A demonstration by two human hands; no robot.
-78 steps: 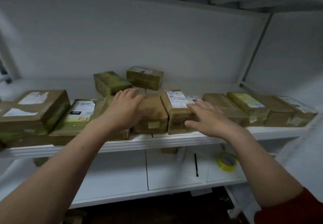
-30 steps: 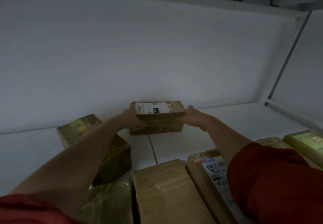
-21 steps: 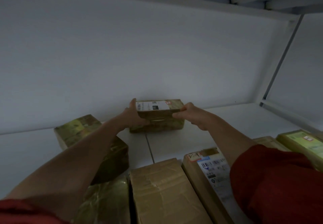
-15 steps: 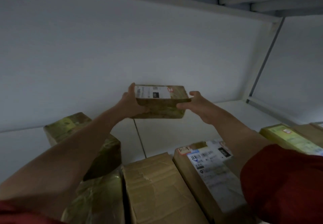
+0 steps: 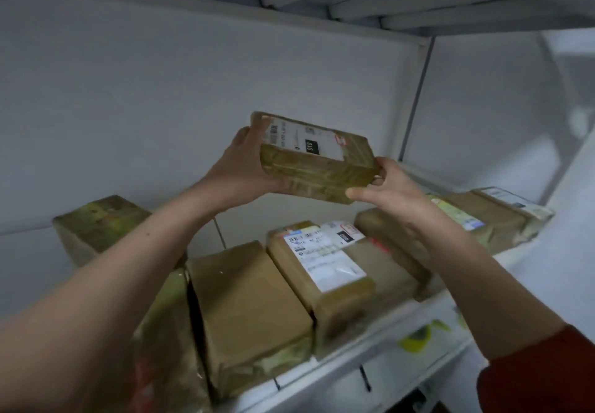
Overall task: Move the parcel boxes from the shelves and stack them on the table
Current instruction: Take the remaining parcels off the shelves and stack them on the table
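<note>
- Lifted clear since a moment ago, a taped parcel box hangs tilted above the shelf.
- Left hand and right hand clamp its opposite ends.

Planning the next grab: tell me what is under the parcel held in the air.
Both hands, left hand and right hand, lift the held parcel clear. Below lie the labelled parcel and plain brown parcel on the shelf. The right forearm hides part of that row.

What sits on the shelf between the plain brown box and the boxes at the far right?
In the head view, one labelled parcel lies between the plain brown box and the far-right boxes.
</note>
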